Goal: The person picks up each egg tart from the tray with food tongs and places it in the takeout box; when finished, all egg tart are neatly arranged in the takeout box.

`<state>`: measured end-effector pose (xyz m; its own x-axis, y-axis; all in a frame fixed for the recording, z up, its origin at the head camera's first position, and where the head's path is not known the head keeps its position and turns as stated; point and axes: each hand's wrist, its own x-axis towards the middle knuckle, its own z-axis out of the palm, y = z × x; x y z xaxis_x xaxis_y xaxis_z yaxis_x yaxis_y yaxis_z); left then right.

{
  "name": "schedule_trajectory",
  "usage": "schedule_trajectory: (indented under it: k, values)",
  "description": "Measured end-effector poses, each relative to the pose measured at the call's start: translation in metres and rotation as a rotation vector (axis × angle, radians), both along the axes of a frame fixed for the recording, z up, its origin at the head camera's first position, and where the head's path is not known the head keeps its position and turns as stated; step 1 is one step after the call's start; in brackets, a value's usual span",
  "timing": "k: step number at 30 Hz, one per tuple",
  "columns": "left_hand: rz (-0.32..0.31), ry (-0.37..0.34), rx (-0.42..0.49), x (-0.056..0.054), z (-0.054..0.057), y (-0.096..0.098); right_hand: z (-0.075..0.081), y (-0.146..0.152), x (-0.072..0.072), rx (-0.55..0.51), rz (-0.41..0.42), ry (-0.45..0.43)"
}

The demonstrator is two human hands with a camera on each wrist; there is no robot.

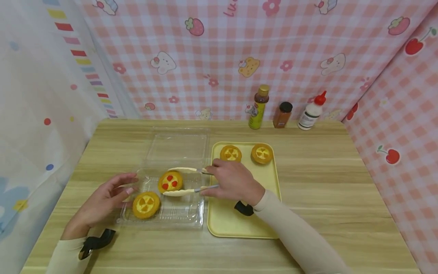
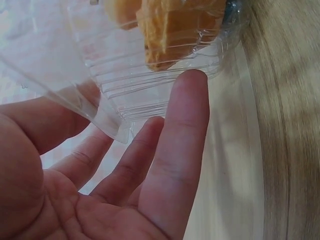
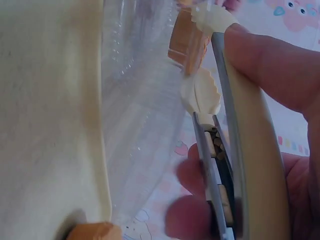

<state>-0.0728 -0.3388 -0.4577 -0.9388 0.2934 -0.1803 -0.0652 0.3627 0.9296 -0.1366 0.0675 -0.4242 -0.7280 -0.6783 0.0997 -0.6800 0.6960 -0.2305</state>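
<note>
My right hand (image 1: 236,180) grips a pair of tongs (image 3: 257,145) with cream scalloped tips and grey metal arms. Those tips lie on either side of a tart (image 1: 170,179) topped with three red pieces. That tart sits in a clear hinged plastic container (image 1: 181,213), near a second tart (image 1: 146,204) with an orange wedge pattern. At the container's left side is my left hand (image 1: 106,199), fingers mostly straight. In the left wrist view, its thumb shows through the clear wall and a fingertip (image 2: 192,82) overlaps the ribbed base.
Right of the container lies a yellow tray (image 1: 219,228), with two wedge-patterned tarts, one left (image 1: 230,151) and one right (image 1: 262,153), near its far edge. Along the back stand a yellow-green bottle (image 1: 257,112), a black-capped jar (image 1: 282,116) and a white red-tipped squeeze bottle (image 1: 310,114).
</note>
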Motion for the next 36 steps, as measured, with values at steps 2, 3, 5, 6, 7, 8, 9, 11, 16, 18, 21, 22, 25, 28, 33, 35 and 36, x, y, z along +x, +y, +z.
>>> schedule_trajectory:
  k: [2, 3, 5, 6, 7, 8, 9, 11, 16, 18, 21, 22, 25, 28, 33, 35, 36]
  values:
    - [0.001, 0.004, 0.0, 0.001, 0.0, 0.0, -0.003, -0.005, -0.001, 0.006, 0.002, -0.009]
    - [0.001, 0.006, -0.001, 0.001, 0.0, 0.0, -0.004, -0.007, -0.001, 0.008, 0.0, -0.011]
    - [0.003, 0.008, 0.002, 0.001, 0.0, 0.0, -0.006, -0.01, -0.001, -0.002, -0.002, -0.005]
    - [0.004, 0.008, 0.004, 0.001, 0.0, 0.0, -0.007, -0.012, 0.0, -0.01, -0.004, 0.001]
    - [0.004, 0.008, 0.004, 0.001, 0.0, 0.0, -0.007, -0.013, 0.0, -0.017, -0.007, 0.008]
    - [0.004, 0.009, 0.006, 0.001, -0.001, 0.0, -0.008, -0.015, 0.001, -0.021, -0.007, 0.018]
    - [0.004, 0.01, 0.007, 0.001, -0.001, 0.0, -0.008, -0.017, 0.001, -0.024, -0.008, 0.029]
    - [0.005, 0.012, 0.009, 0.001, -0.001, -0.001, -0.008, -0.021, 0.002, -0.02, -0.013, 0.036]
    - [0.005, 0.013, 0.008, 0.001, -0.001, 0.0, -0.008, -0.03, 0.004, 0.007, -0.023, 0.013]
    - [0.005, 0.01, 0.006, 0.001, -0.001, 0.0, -0.007, -0.032, 0.004, 0.013, -0.024, 0.006]
    - [0.008, 0.004, 0.004, 0.001, 0.0, 0.001, -0.006, -0.034, 0.004, 0.022, -0.024, -0.002]
    - [0.008, 0.001, 0.004, 0.001, 0.0, 0.001, -0.005, -0.034, 0.004, 0.024, -0.025, -0.006]
    - [0.006, -0.007, 0.007, 0.0, 0.0, 0.001, -0.004, -0.033, 0.004, 0.027, -0.024, -0.02]
    - [0.004, -0.009, 0.016, 0.0, 0.0, 0.001, -0.003, -0.031, 0.004, 0.031, -0.022, -0.023]
    - [0.001, -0.005, 0.029, 0.0, -0.001, 0.001, -0.002, -0.028, 0.004, 0.015, -0.022, -0.01]
    - [0.001, -0.006, 0.03, 0.0, -0.001, 0.0, -0.002, -0.026, 0.004, 0.003, -0.021, -0.009]
    - [0.001, -0.007, 0.031, 0.0, -0.001, 0.0, -0.001, -0.026, 0.004, -0.005, -0.02, -0.008]
